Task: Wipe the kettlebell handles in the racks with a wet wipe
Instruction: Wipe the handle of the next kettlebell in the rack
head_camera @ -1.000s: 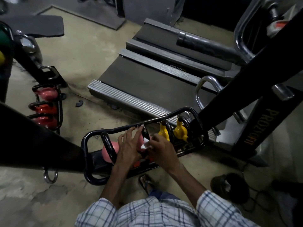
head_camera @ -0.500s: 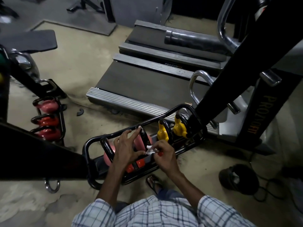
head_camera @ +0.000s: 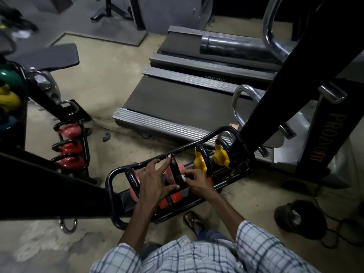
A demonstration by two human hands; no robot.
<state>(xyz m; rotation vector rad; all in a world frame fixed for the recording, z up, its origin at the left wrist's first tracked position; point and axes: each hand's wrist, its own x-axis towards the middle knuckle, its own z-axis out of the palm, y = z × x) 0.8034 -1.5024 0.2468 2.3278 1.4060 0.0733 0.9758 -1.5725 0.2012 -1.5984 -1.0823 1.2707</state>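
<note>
Two black tube racks stand on the gym floor. The near rack [head_camera: 187, 149] holds two pink kettlebells [head_camera: 132, 179] [head_camera: 175, 170] and two yellow kettlebells [head_camera: 198, 162] [head_camera: 221, 157], making four black loop handles. Red shapes low in this rack are too hidden to count. The left rack [head_camera: 86, 146] holds three more: one pink kettlebell [head_camera: 69, 132] above two red kettlebells [head_camera: 68, 148] [head_camera: 69, 162]. Two hands reach into the near rack, a left hand [head_camera: 155, 182] and a right hand [head_camera: 197, 182], and one white wet wipe [head_camera: 184, 177] is pinched in the right. Two treadmills [head_camera: 177, 107] [head_camera: 216, 62] lie beyond, to the far right. One sandal [head_camera: 192, 219] shows near the person.
</note>
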